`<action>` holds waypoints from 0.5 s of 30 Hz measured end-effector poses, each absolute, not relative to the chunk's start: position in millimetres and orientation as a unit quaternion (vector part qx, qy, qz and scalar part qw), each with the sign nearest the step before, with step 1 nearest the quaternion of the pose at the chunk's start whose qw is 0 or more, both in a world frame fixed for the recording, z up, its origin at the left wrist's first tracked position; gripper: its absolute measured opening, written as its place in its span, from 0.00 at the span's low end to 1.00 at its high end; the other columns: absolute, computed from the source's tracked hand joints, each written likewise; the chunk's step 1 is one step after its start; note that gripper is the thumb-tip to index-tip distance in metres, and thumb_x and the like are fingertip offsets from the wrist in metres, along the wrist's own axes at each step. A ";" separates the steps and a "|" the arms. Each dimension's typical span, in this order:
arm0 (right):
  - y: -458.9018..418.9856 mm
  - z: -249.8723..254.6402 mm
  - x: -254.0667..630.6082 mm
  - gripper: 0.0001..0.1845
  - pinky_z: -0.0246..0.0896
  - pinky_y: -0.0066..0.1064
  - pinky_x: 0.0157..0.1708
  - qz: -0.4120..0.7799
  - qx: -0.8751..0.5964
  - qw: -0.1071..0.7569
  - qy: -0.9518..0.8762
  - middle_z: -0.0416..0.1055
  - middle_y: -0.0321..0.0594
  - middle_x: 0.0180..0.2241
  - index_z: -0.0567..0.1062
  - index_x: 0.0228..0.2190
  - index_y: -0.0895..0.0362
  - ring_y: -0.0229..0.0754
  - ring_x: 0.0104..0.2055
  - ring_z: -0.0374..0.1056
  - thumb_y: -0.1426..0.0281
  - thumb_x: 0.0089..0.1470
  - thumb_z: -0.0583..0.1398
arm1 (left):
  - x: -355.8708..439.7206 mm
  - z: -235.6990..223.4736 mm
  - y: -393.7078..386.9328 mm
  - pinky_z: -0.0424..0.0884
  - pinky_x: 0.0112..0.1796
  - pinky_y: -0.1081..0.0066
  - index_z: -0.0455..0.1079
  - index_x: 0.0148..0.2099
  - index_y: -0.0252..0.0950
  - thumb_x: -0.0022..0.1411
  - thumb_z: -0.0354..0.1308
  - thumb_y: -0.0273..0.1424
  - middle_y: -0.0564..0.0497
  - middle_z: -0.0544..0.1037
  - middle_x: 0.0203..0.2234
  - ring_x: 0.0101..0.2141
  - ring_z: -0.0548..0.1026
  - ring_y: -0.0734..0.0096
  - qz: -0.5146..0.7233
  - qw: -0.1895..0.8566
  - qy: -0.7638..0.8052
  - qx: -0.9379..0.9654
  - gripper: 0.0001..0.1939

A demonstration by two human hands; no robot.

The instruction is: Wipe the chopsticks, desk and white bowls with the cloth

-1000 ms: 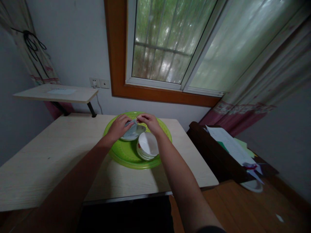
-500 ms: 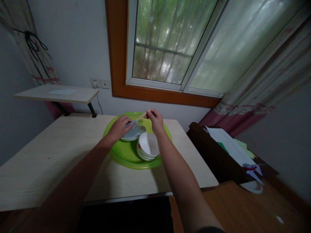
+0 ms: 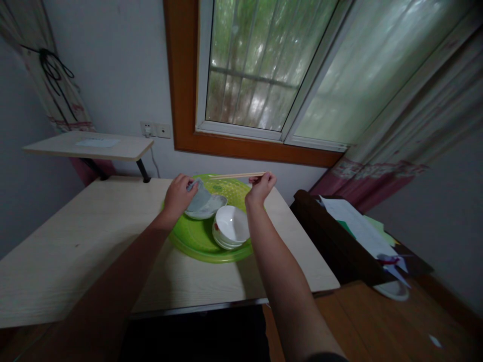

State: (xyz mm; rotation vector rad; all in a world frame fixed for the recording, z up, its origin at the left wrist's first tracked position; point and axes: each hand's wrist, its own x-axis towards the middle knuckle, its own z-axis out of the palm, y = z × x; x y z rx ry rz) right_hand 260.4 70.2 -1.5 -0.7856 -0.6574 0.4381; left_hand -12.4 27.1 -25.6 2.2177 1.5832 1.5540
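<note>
Head view: right hand (image 3: pixel 261 187) curled round chopsticks (image 3: pixel 234 176), already apart from the grey cloth (image 3: pixel 199 193) (maybe a bag) pinched in left hand (image 3: pixel 180 195). Chopsticks not yet set down; bowl stack (image 3: pixel 231 226), beside right wrist on green tray (image 3: pixel 196 247), in neither hand.

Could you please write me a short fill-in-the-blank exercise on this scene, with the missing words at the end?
1. The right hand holds a pair of slim, pale ____.
2. The grey cloth is held by the fingers of the ____ hand.
3. The round tray on the table is bright ____ in colour.
4. The inside of the top bowl in the stack is ____.

Missing words: chopsticks; left; green; white.
</note>
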 end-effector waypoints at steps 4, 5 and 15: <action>65.7 1.1 255.5 0.21 0.65 0.27 0.26 0.215 -0.380 0.843 -0.316 0.66 0.23 0.25 0.60 0.41 0.47 0.38 0.24 0.71 0.45 0.75 0.56 | -15.8 -23.1 25.3 0.77 0.51 0.57 0.70 0.40 0.43 0.74 0.61 0.37 0.46 0.77 0.39 0.44 0.78 0.56 0.549 -0.012 0.533 0.643 0.08; 63.6 2.4 254.1 0.21 0.65 0.27 0.26 0.208 -0.381 0.840 -0.326 0.67 0.23 0.26 0.60 0.42 0.47 0.38 0.24 0.72 0.45 0.75 0.56 | -16.3 -22.6 24.5 0.77 0.52 0.57 0.70 0.42 0.43 0.75 0.60 0.37 0.46 0.77 0.41 0.45 0.78 0.56 0.559 -0.011 0.536 0.633 0.07; 52.1 6.4 246.0 0.20 0.65 0.27 0.28 0.188 -0.407 0.809 -0.379 0.67 0.23 0.26 0.65 0.43 0.47 0.37 0.25 0.70 0.46 0.73 0.60 | -20.0 -27.9 28.1 0.80 0.52 0.57 0.70 0.48 0.43 0.81 0.56 0.45 0.43 0.77 0.46 0.49 0.80 0.55 0.604 -0.014 0.529 0.596 0.13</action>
